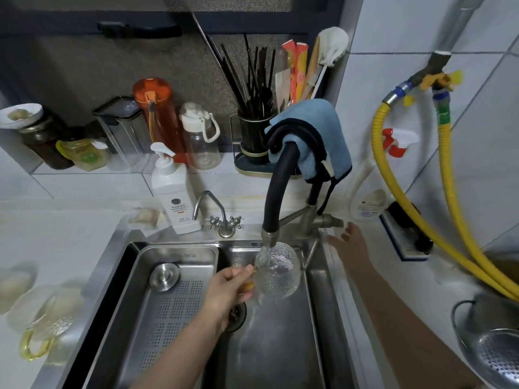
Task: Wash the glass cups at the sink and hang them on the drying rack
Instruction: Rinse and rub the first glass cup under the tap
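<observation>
Glass cup (278, 272) under running faucet (269, 237)

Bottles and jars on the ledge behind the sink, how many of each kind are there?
Drinking bottles: 2, the orange bottle and the clear bottle with a white lid
Clear square container with black lid: 1
Jars: 2, the dark jar and the yellow-lidded jar
White pump bottle, down by the sink: 1
Total: 6

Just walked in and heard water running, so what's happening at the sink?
A person is rinsing a glass cup. The left hand holds it by its amber handle under the black faucet, and water is streaming into it over the steel sink. The right hand, fingers relaxed, reaches toward the faucet lever. More glass cups sit blurred on the counter to the left.
</observation>
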